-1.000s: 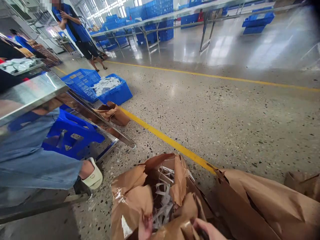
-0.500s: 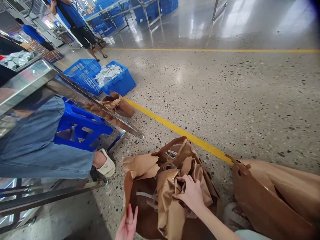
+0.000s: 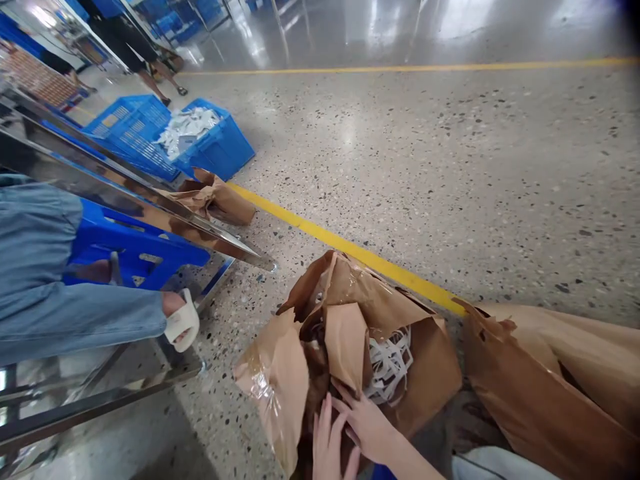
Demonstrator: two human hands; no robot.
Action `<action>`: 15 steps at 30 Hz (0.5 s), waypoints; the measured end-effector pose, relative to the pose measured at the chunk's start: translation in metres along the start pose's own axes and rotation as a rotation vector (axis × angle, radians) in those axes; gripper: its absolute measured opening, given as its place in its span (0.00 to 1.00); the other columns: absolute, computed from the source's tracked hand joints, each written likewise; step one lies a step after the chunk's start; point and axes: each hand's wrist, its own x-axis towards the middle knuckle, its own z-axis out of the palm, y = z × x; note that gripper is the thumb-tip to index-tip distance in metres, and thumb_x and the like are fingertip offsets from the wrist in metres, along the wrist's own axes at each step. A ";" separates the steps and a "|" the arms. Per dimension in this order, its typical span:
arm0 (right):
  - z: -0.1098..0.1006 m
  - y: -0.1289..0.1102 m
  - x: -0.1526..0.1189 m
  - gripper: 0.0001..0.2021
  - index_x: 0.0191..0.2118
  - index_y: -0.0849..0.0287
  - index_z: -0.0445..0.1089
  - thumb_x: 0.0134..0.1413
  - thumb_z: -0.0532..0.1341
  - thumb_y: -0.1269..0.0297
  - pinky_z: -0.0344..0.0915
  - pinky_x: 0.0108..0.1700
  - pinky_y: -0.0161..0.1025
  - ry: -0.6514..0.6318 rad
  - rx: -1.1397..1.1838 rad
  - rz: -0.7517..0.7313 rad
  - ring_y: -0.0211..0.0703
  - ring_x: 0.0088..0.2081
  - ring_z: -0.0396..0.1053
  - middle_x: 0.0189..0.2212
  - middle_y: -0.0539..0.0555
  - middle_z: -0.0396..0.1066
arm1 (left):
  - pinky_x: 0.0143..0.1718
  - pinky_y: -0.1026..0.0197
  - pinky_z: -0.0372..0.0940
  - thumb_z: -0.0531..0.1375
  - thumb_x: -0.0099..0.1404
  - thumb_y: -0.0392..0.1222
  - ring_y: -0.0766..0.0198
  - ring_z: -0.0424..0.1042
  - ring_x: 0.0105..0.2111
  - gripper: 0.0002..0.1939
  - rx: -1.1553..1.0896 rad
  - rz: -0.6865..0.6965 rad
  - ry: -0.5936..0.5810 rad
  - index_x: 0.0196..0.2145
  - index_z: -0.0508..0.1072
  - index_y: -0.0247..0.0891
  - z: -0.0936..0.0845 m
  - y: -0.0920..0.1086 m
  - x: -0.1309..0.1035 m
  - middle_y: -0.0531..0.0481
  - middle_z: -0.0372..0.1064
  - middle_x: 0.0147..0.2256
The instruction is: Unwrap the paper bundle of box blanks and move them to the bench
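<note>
A large brown paper bag point(image 3: 430, 373) stands open on the floor at the bottom centre, with crumpled brown paper point(image 3: 346, 340) and tangled white strips point(image 3: 389, 365) inside. My right hand point(image 3: 367, 427) touches the lower edge of the crumpled paper, its fingers spread and partly hidden by it; whether it grips the paper is unclear. Close beside it on the left is my left hand point(image 3: 333, 443), fingers extended and apart, holding nothing, over the bag's near side.
Another brown paper bag point(image 3: 550, 380) lies at the right. At the left are a metal frame point(image 3: 225, 243), a blue stool point(image 3: 135, 247) and a seated person's leg point(image 3: 100, 317). Blue crates point(image 3: 215, 143) and a small brown bag point(image 3: 227, 200) stand farther back.
Both hands have come together at the near side of the bag, the left moving right. The crumpled paper has shifted, and white strips now show. The view has moved slightly.
</note>
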 end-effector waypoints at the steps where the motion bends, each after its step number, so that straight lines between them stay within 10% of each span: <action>1: -0.005 0.007 -0.006 0.32 0.57 0.53 0.57 0.44 0.57 0.79 0.45 0.61 0.53 -0.002 0.030 -0.062 0.53 0.60 0.50 0.61 0.54 0.54 | 0.60 0.44 0.32 0.52 0.57 0.40 0.56 0.44 0.62 0.22 0.228 0.100 -0.025 0.51 0.65 0.39 0.008 0.010 0.015 0.39 0.48 0.60; 7: -0.039 0.057 -0.015 0.04 0.34 0.62 0.70 0.52 0.60 0.67 0.59 0.50 0.51 0.305 0.268 0.087 0.45 0.46 0.65 0.40 0.53 0.70 | 0.58 0.34 0.28 0.50 0.61 0.49 0.54 0.34 0.63 0.25 0.648 0.180 -0.187 0.55 0.49 0.66 0.037 0.041 0.092 0.52 0.39 0.64; 15: -0.069 0.117 0.029 0.13 0.46 0.61 0.64 0.57 0.56 0.62 0.68 0.39 0.44 0.891 1.131 0.733 0.41 0.38 0.69 0.42 0.54 0.68 | 0.60 0.41 0.39 0.48 0.62 0.43 0.52 0.46 0.61 0.18 0.682 0.047 -0.182 0.49 0.63 0.41 0.055 0.013 0.082 0.36 0.51 0.59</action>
